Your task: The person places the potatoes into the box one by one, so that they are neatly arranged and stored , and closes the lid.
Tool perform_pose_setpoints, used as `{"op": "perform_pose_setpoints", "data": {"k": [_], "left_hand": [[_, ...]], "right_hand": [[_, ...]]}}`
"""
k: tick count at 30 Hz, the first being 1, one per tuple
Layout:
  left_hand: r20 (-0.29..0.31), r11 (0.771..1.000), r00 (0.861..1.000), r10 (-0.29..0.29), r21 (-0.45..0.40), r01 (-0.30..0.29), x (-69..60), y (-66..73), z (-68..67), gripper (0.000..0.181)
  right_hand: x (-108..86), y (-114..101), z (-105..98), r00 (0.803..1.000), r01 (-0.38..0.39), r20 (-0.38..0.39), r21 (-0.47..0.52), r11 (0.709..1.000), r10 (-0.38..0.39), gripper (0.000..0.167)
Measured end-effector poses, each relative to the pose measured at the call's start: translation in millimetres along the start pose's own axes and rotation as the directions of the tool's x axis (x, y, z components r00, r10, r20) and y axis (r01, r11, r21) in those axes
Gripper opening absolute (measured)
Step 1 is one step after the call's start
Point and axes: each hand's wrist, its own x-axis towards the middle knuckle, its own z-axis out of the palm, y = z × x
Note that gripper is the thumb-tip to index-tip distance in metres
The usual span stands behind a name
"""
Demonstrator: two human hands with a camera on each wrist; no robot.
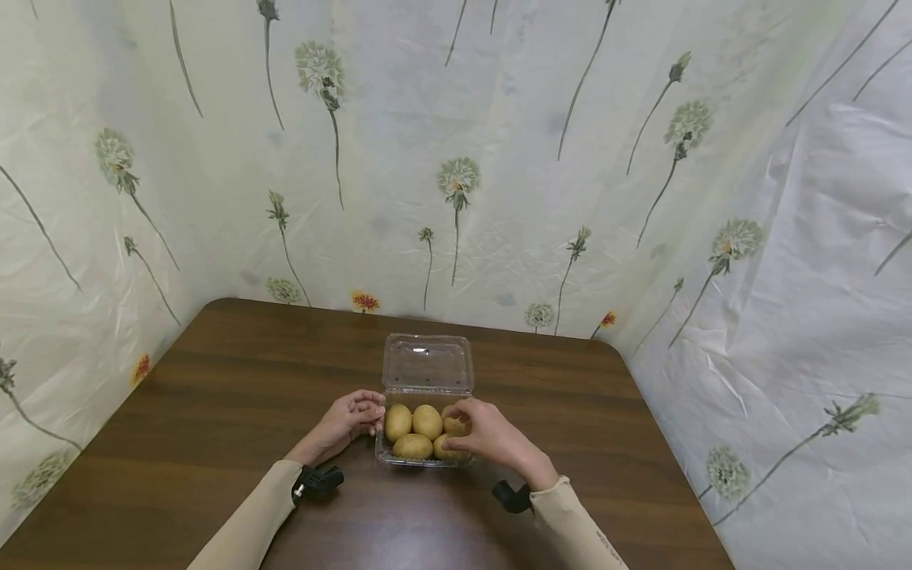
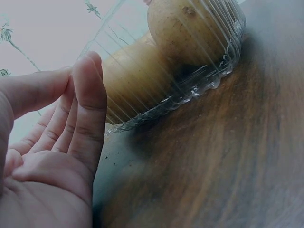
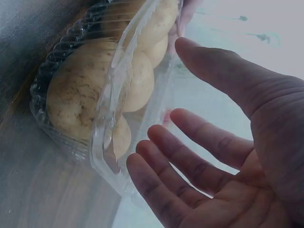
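Observation:
A clear plastic clamshell container (image 1: 427, 390) stands on the table with its lid (image 1: 427, 362) raised at the back. Several potatoes (image 1: 427, 422) lie inside it. At the container's left side, my left hand (image 1: 351, 419) pinches the rim between thumb and fingers; the left wrist view shows this fingertip pinch (image 2: 71, 128) beside a potato (image 2: 137, 76). Over the right end of the container hovers my right hand (image 1: 492, 434), partly covering the potatoes there. Its thumb and fingers (image 3: 199, 168) are spread apart with nothing between them, close to the rim and a potato (image 3: 80, 90).
A brown wooden table (image 1: 306, 356) lies under everything. Behind it and along both sides hangs a pale curtain (image 1: 399, 142) printed with dandelions. Black wrist cameras (image 1: 313, 483) sit on both forearms.

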Motion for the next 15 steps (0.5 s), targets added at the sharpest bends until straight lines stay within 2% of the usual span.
{"op": "perform_pose_setpoints", "data": {"k": [5, 15], "left_hand": [[0.02, 1.0, 1.0, 0.006, -0.009, -0.006, -0.6, 1.0, -1.0, 0.038], [-0.003, 1.0, 1.0, 0.006, 0.006, -0.006, -1.5, 2.3, 1.9, 0.04]], "right_hand": [[-3.2, 1.1, -2.8, 1.0, -0.016, -0.005, 0.045, 0.999, 0.016, 0.051], [-9.3, 6.7, -8.4, 0.999, -0.022, -0.028, 0.147, 0.989, 0.026, 0.056]]}}
